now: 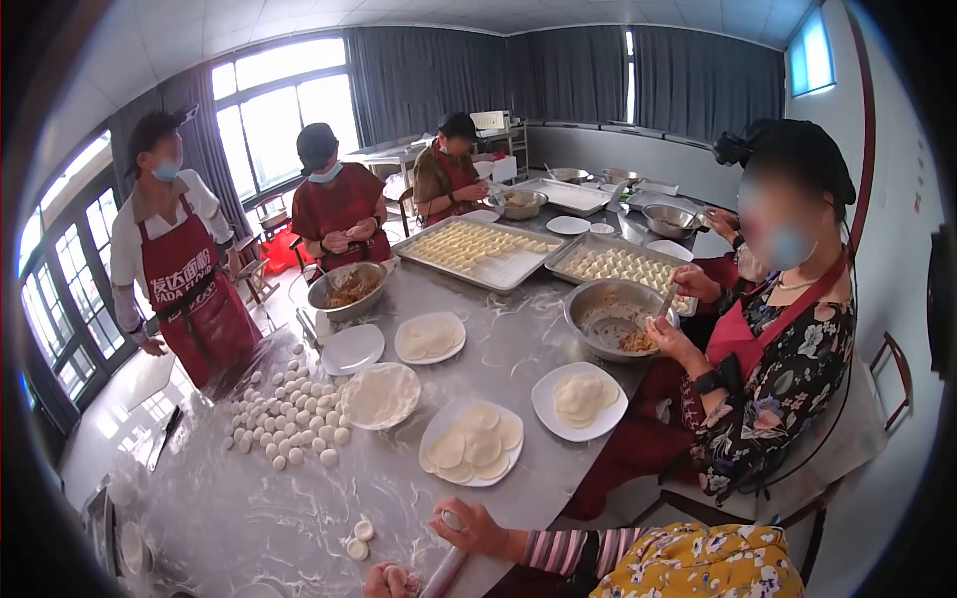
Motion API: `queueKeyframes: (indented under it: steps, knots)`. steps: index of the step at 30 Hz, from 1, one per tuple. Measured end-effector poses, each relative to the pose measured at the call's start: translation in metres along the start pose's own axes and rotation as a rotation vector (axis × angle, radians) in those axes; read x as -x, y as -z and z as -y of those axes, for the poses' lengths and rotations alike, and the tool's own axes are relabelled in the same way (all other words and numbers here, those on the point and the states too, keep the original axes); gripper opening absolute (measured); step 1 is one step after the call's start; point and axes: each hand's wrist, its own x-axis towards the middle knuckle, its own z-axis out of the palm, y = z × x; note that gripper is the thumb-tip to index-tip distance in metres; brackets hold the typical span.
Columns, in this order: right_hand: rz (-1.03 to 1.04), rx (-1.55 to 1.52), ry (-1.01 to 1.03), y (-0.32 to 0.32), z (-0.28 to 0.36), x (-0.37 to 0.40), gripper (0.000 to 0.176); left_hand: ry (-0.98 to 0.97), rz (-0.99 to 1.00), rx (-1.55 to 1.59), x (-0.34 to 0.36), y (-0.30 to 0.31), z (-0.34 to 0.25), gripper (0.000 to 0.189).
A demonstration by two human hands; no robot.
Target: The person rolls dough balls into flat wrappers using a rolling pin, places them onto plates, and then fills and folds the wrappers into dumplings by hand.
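At the bottom edge my right hand (473,528), below a striped cuff, is closed around a rolling pin (446,574); a pale round end shows at the top of the fist. My left hand (391,580) is cut off by the frame's bottom, its fingers curled, and what they hold is hidden. Just above it, small dough rounds (359,543) lie on the floured steel table (259,528). Beyond my right hand, a white square plate (432,435) carries rolled dough wrappers (480,445). Many dough pieces (289,419) are spread to the left.
Further plates of wrappers (580,399) and a floury bowl (381,395) stand mid-table. A person at right works over a filling bowl (610,317). Trays of dumplings (469,249) lie behind. Two people sit across, and one in a red apron (189,274) stands left.
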Motion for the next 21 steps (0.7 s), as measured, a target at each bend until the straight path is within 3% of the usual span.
queueKeyframes:
  steps: [2, 15, 21]
  knots:
    - [-0.028, -0.107, -0.064, 0.002, 0.004, -0.002, 0.027, -0.371, -0.024, -0.379, -0.007, -0.006, 0.035, 0.01]
    - [0.006, -0.125, -0.051, 0.003, 0.002, -0.001, 0.03, -0.334, 0.001, -0.384, -0.007, -0.008, 0.04, 0.009]
    - [-0.008, -0.133, -0.038, 0.005, 0.005, -0.002, 0.03, -0.173, 0.003, -0.249, -0.002, -0.007, 0.013, 0.015]
